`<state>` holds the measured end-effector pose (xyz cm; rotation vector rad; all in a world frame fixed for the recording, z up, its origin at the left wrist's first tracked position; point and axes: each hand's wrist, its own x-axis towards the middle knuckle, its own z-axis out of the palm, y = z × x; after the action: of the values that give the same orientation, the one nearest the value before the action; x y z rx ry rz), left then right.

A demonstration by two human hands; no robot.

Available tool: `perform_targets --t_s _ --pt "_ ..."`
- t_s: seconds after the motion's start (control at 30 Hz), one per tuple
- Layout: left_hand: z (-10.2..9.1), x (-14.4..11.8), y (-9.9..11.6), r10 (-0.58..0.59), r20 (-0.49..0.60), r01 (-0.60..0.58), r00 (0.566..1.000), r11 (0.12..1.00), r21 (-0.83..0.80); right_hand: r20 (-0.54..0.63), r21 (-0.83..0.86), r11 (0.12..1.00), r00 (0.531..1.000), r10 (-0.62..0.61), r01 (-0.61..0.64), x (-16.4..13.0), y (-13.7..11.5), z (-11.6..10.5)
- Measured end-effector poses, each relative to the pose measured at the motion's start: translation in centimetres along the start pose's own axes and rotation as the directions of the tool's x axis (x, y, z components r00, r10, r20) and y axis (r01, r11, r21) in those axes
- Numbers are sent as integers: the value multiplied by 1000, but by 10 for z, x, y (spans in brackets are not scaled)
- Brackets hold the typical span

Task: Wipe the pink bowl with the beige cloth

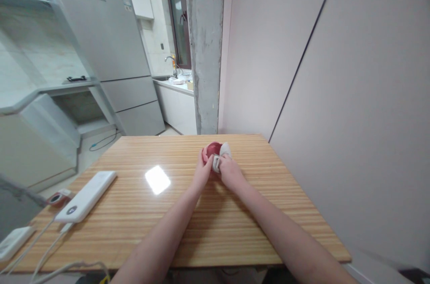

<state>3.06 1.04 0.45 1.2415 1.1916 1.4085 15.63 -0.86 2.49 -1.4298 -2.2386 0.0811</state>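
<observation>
Small round red object (212,149) gets wiped at 12 o'clock on the wooden counter (141,217): left hand (203,171) steadying it, right hand (229,171) fingers clenched on a white cloth (223,153). Turning it probably comes next.

I see a wooden desk (235,230) with striped grain, glossy enough to throw back a bright patch of light. The power bank (86,195) looks like smooth white plastic. The pillar (204,46) is rough, bare concrete.
</observation>
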Motion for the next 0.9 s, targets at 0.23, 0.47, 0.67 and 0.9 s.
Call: perform_targets --t_s 0.23,0.47,0.67,0.9 --pt "-8 3 5 11 -65 -11 998 1000 6 15 52 994 995 -96 95 1 -4 3" --pt "-34 8 30 -75 113 55 991 983 178 22 -31 959 959 -281 282 4 7 -4" --pt "-7 0 8 30 -85 -28 996 999 25 -71 41 988 986 -148 152 1 3 8" --pt "-40 18 20 37 74 -51 997 980 194 27 -20 943 943 -330 331 5 15 6"
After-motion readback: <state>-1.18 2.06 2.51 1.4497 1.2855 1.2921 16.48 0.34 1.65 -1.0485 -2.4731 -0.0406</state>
